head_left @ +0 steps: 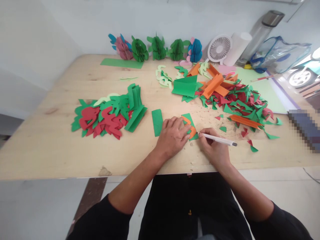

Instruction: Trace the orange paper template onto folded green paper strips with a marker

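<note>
My left hand (pixel 174 135) lies flat with its fingertips on an orange paper cutout (pixel 192 132), which rests on a green paper piece (pixel 188 118). A white pen (pixel 217 138) is in my right hand (pixel 215 148), its tip at the right edge of the orange cutout. Just left of my left hand is a green paper rectangle (pixel 157 122), partly beside the fingers. Red cutouts (pixel 107 123) and green cutouts (pixel 120 104) are heaped further left, with folded green strips (pixel 135 118) at their right side.
Red and green scraps (pixel 243 100) and folded orange paper (pixel 213 85) spread at the right. Along the wall stand folded paper figures (pixel 158 48), a small white fan (pixel 220 48) and a bottle (pixel 261 36). A green strip (pixel 121 63) lies at the back left.
</note>
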The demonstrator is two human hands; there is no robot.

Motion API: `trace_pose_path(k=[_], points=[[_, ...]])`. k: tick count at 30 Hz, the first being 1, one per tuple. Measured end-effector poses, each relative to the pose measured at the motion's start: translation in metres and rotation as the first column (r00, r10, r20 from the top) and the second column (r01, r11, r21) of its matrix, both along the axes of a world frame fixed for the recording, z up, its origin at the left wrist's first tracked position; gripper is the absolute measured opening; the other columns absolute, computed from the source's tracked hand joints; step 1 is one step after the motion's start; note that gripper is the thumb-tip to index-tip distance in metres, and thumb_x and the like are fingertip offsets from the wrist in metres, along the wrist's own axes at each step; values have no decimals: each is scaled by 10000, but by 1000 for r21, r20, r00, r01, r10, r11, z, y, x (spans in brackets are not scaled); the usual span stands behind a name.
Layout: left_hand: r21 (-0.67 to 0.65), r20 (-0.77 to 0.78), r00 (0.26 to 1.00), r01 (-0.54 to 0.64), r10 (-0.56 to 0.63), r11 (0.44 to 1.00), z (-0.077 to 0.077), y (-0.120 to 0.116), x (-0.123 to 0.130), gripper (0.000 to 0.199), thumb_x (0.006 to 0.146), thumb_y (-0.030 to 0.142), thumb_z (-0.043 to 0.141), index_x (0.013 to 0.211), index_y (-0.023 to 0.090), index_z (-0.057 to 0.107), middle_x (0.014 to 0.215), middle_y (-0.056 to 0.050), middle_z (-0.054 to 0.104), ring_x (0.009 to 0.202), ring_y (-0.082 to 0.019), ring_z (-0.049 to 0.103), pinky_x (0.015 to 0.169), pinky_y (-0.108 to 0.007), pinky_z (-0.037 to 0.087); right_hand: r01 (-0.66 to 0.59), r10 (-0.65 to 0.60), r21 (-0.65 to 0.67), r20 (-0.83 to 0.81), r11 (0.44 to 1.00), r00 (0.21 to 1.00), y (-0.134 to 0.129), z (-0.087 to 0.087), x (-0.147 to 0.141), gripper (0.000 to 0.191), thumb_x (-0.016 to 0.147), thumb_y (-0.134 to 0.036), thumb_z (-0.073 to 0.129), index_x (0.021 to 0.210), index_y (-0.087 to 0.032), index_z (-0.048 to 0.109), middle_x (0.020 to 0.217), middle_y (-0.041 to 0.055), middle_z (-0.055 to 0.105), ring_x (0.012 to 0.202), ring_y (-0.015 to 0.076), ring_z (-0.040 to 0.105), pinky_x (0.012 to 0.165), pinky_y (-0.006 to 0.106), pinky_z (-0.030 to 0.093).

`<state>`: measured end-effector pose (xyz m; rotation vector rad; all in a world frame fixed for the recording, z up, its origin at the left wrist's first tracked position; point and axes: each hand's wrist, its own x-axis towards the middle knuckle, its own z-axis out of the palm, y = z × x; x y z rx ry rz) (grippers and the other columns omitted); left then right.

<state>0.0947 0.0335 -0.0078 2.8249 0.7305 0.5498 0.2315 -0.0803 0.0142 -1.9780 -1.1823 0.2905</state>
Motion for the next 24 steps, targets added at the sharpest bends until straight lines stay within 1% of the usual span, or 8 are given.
trace_pose_path(k=[5,9,14,17,20,24], points=[[0,-2,1000,1,-1,1000,0,0,0,282,924,319,541,1171,244,657,1270,-118,556,1190,-313,463,994,-488,378,5,-5,6,36,1000,999,1,-1,2,180,875,-361,552,807,-217,634,652,-7,650,517,123,523,535,253,413],[-2,9,1000,-5,5,1000,1,0,0,274,926,320,540,1158,242,664,1264,-117,562,1184,-310,466,998,-489,381,4,-6,35,55,999,998,0,0,3,209,898,-391,545,875,-227,671,710,14,693,555,143,571,563,264,454],[5,13,1000,-1,1,1000,1,-1,0,273,925,336,549,1153,241,664,1263,-119,561,1184,-312,464,997,-491,389,-21,17,89,44,996,999,-1,0,4,263,944,-416,496,1025,-239,673,869,45,748,740,191,678,701,306,528],[17,14,1000,-4,4,1000,2,-1,0,277,916,335,563,1156,240,663,1265,-125,558,1186,-315,460,999,-496,393,-82,77,94,51,992,996,-1,-4,4,253,961,-378,480,1097,-253,655,964,49,751,879,204,695,793,332,540],[12,5,1000,-4,4,1000,4,-1,0,280,910,327,570,1157,230,662,1259,-130,561,1186,-315,463,1000,-492,398,-157,145,78,138,985,980,0,-10,5,252,969,-347,475,1140,-272,645,1032,53,741,941,216,677,842,363,538],[-3,6,1000,-7,7,1000,6,-1,0,285,911,323,570,1169,236,654,1259,-124,561,1192,-309,462,1000,-488,401,-235,215,26,316,972,924,-2,-13,6,271,981,-307,460,1168,-263,650,982,64,743,877,225,651,798,365,534]])
